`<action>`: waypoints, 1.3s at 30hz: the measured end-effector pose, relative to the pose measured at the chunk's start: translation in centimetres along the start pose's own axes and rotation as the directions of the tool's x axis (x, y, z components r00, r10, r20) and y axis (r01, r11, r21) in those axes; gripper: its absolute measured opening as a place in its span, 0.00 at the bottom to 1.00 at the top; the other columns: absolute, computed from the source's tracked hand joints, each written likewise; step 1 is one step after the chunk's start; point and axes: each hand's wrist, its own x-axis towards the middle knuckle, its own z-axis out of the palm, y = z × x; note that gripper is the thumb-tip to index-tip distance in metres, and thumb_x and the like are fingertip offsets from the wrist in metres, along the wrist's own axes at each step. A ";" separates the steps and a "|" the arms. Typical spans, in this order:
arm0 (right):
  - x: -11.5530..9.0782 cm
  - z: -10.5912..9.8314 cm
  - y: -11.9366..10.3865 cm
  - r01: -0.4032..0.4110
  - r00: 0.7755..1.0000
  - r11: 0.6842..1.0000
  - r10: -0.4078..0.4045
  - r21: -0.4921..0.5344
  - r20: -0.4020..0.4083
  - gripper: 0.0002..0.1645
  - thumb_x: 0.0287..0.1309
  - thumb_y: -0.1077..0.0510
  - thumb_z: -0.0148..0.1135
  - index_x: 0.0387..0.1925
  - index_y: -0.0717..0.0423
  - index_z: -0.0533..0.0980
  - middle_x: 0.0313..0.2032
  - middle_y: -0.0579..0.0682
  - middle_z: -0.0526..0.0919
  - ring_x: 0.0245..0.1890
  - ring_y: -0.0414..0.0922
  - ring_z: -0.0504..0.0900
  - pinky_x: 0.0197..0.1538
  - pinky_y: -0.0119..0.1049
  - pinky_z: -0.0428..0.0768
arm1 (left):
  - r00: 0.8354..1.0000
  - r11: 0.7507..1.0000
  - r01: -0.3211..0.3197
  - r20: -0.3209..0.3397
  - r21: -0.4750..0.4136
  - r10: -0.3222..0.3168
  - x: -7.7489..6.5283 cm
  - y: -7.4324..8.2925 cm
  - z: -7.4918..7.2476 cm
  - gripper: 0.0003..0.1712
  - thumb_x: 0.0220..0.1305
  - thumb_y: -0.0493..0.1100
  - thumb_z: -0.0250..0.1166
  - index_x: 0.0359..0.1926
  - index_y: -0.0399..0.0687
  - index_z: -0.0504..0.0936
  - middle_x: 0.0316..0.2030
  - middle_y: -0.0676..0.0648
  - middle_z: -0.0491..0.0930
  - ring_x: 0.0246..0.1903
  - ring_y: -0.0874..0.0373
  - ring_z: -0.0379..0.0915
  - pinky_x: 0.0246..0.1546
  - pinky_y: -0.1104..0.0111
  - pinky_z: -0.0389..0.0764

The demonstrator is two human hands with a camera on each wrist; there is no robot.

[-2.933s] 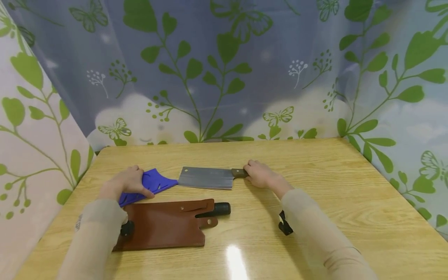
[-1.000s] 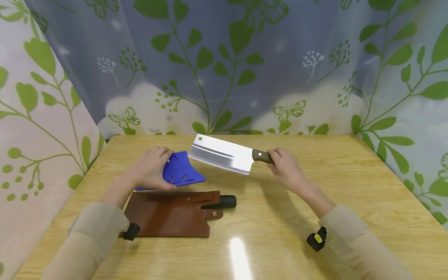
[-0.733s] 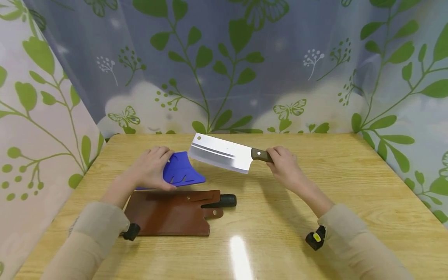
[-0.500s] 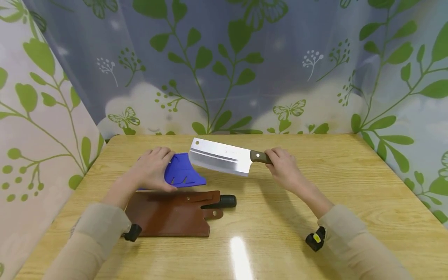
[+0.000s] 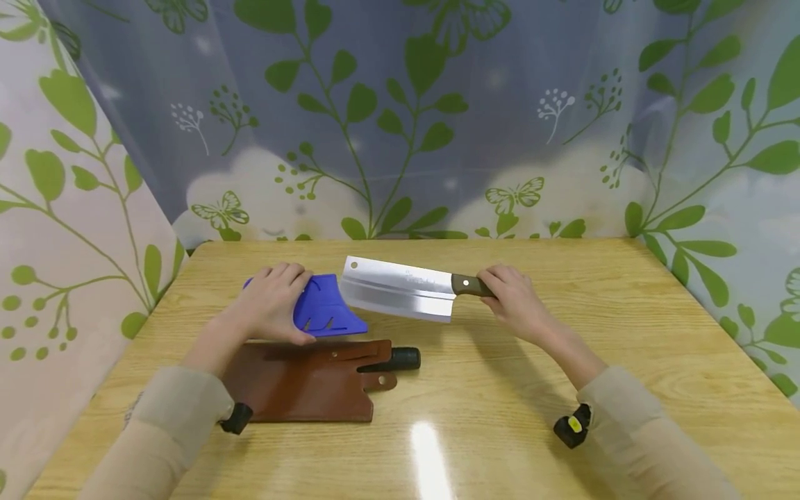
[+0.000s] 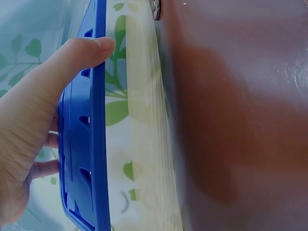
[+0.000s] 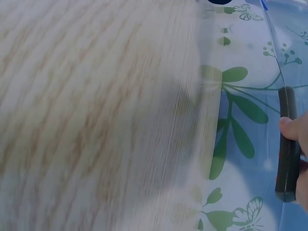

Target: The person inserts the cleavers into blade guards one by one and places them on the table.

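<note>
Nearest you on the desk (image 5: pixel 500 451), toward its left edge, a brown leather sheath (image 5: pixel 306 389) lies flat; a black handle (image 5: pixel 406 358) juts from its right end, and whatever sits deeper inside is hidden. Beyond it, your left hand (image 5: pixel 275 302) grips a blue plastic guard (image 5: pixel 328 312), thumb along the near rim, fingers behind. Your right hand (image 5: pixel 512 300) is closed around the brown handle (image 5: pixel 471 285) of the cleaver (image 5: pixel 400 288), which you hold above the desk, blade end just beside the guard. Past the desk's far edge hangs a leaf-patterned curtain (image 5: pixel 487 125).
</note>
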 end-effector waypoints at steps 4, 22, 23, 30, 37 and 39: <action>-0.4 -0.3 0.3 0.036 0.999 0.999 -0.036 0.004 0.020 0.20 0.53 0.69 0.62 0.49 0.69 0.73 0.46 0.61 0.75 0.46 0.58 0.72 0.42 0.57 0.70 | 1.000 1.000 0.001 0.005 -0.006 -0.001 0.1 0.0 -0.1 0.66 0.28 0.74 0.68 0.60 0.28 0.66 0.53 0.35 0.68 0.53 0.40 0.63 0.50 0.45 0.66; 0.0 -1.0 0.7 0.240 0.970 0.971 -0.240 -0.017 0.024 0.21 0.49 0.71 0.65 0.47 0.69 0.72 0.42 0.60 0.75 0.42 0.56 0.73 0.44 0.50 0.72 | 1.000 1.000 -0.020 0.003 -0.007 0.020 0.2 0.4 -0.5 0.65 0.27 0.75 0.68 0.59 0.29 0.67 0.52 0.36 0.68 0.53 0.41 0.63 0.49 0.45 0.66; 0.1 -1.1 0.7 0.241 0.970 0.971 -0.241 -0.009 0.027 0.21 0.49 0.71 0.65 0.47 0.69 0.72 0.42 0.60 0.75 0.42 0.56 0.73 0.44 0.50 0.72 | 1.000 1.000 -0.020 0.001 -0.011 0.020 0.2 0.4 -0.6 0.65 0.27 0.75 0.68 0.59 0.29 0.67 0.52 0.36 0.68 0.53 0.41 0.63 0.49 0.45 0.66; 0.0 -1.4 0.7 0.222 0.973 0.975 -0.220 -0.007 0.073 0.21 0.51 0.70 0.64 0.48 0.68 0.73 0.44 0.59 0.75 0.42 0.54 0.73 0.45 0.48 0.72 | 0.999 0.999 -0.033 0.013 -0.014 0.033 0.2 0.3 -0.7 0.65 0.27 0.74 0.68 0.59 0.29 0.67 0.52 0.35 0.68 0.53 0.41 0.63 0.48 0.45 0.66; 0.3 -2.0 0.6 0.257 0.962 0.966 -0.255 -0.004 0.093 0.21 0.49 0.70 0.65 0.47 0.69 0.73 0.42 0.60 0.74 0.41 0.55 0.73 0.44 0.49 0.72 | 0.999 0.998 -0.036 -0.008 -0.054 0.036 0.0 0.3 -0.6 0.65 0.26 0.73 0.70 0.58 0.29 0.68 0.52 0.35 0.69 0.53 0.41 0.63 0.48 0.45 0.66; 0.5 -2.3 0.6 0.261 0.960 0.965 -0.261 0.010 0.098 0.21 0.49 0.70 0.65 0.47 0.69 0.73 0.42 0.60 0.74 0.42 0.55 0.73 0.44 0.49 0.72 | 0.999 0.997 -0.032 -0.020 -0.068 0.031 0.0 0.1 -0.7 0.65 0.25 0.72 0.71 0.58 0.29 0.68 0.52 0.35 0.68 0.52 0.41 0.63 0.48 0.45 0.66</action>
